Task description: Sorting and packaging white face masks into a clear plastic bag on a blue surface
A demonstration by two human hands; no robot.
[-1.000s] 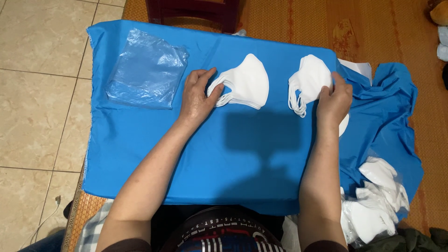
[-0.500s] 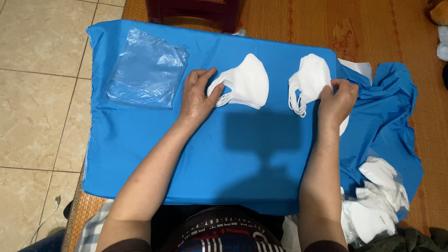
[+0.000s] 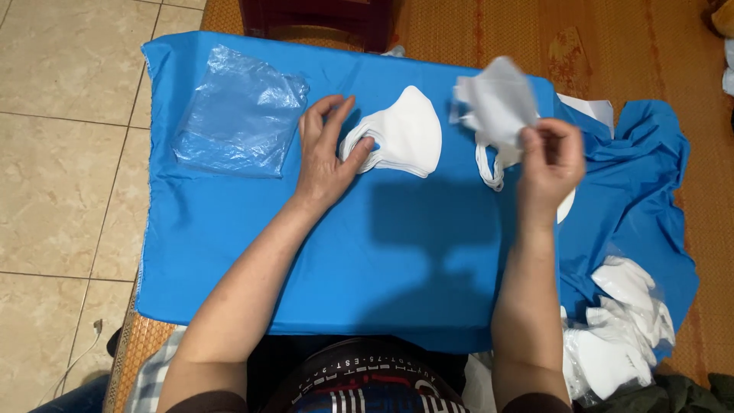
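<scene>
On blue-draped worktop [image 3: 229, 229]: left hand [image 3: 325, 157] open, steadying stacked white masks [image 3: 405, 134]; right hand [image 3: 550, 164] pinching lifted mask [image 3: 501, 99]; more heaped loose [image 3: 619, 329] alongside, unstacked.

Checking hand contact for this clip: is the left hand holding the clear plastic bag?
No. The left hand rests on the stack of white masks, while the clear plastic bag lies apart to its side on the blue cloth.

beige tiled floor [image 3: 69, 229] at left; orange woven mat [image 3: 612, 53] at right — dark wooden furniture [image 3: 317, 19] up top
</scene>
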